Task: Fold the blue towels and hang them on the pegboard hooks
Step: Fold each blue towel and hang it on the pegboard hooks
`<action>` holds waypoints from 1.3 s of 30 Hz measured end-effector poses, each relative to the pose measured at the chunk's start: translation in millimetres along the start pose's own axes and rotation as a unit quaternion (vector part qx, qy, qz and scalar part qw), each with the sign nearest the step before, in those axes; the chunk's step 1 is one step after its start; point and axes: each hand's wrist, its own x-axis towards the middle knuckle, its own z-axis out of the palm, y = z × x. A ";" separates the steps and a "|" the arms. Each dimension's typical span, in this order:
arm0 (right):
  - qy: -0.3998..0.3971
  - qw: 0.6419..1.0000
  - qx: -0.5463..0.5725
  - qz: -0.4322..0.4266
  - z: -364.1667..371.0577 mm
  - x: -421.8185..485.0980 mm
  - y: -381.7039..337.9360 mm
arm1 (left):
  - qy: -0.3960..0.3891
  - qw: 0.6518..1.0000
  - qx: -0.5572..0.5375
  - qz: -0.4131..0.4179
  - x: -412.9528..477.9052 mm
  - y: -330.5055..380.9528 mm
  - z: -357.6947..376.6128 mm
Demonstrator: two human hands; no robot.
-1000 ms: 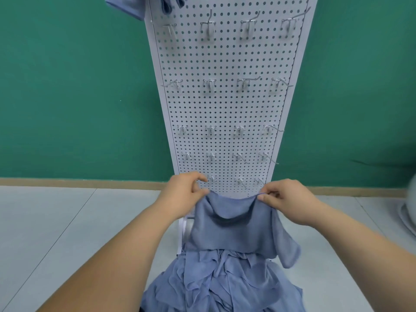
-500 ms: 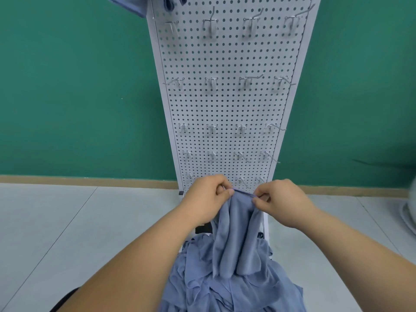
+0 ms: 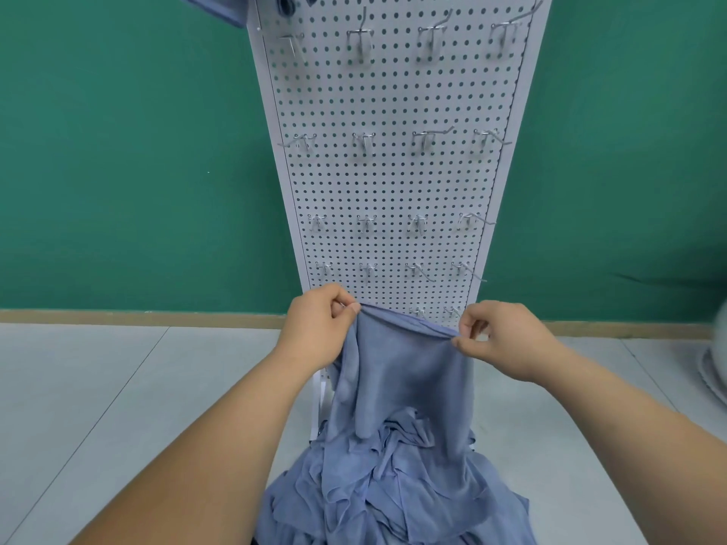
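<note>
Two hands, set apart, hold one blue towel [image 3: 405, 371] by its top edge. The left hand [image 3: 318, 328] pinches the corner at 9 o'clock and the right hand [image 3: 507, 340] pinches the corner at 3 o'clock. The cloth hangs spread before the foot of the one white pegboard [image 3: 393, 182], its lower part meeting a heap of towels [image 3: 393, 497] at 6 o'clock. Four rows of four hooks [image 3: 364, 141] show, plus two just above the towel's edge. One hung towel [image 3: 212, 5] shows at 11 o'clock.

Both hands [image 3: 319, 328] [image 3: 507, 340] pinch a blue towel's [image 3: 405, 371] top edge.
</note>
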 end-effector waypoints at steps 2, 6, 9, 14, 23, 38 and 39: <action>0.007 1.000 0.008 -0.018 -1.7 0.8 -1.0 | 0.006 1.000 0.005 -0.003 0.8 -0.4 1.4; -0.007 1.000 0.016 -0.014 -5.0 0.8 -0.5 | 0.014 1.000 0.011 -0.007 3.3 -2.7 1.1; -0.014 1.000 0.020 0.003 -9.0 -0.2 0.8 | 0.024 0.999 0.017 -0.012 4.2 -5.9 0.2; 0.010 0.999 -0.022 0.030 -20.3 -1.1 5.6 | 0.057 0.996 0.045 -0.050 7.3 -16.3 -1.4; 0.062 0.946 0.301 0.102 -31.8 -0.1 6.4 | 0.047 0.993 0.029 -0.107 10.0 -25.2 -1.0; 0.011 0.983 0.182 -0.018 -3.1 -10.7 -45.5 | -0.120 0.968 -0.216 -0.051 -13.6 23.8 23.3; 0.024 0.986 0.164 -0.033 -0.2 -10.9 -47.6 | -0.123 0.965 -0.226 -0.049 -15.0 26.7 24.3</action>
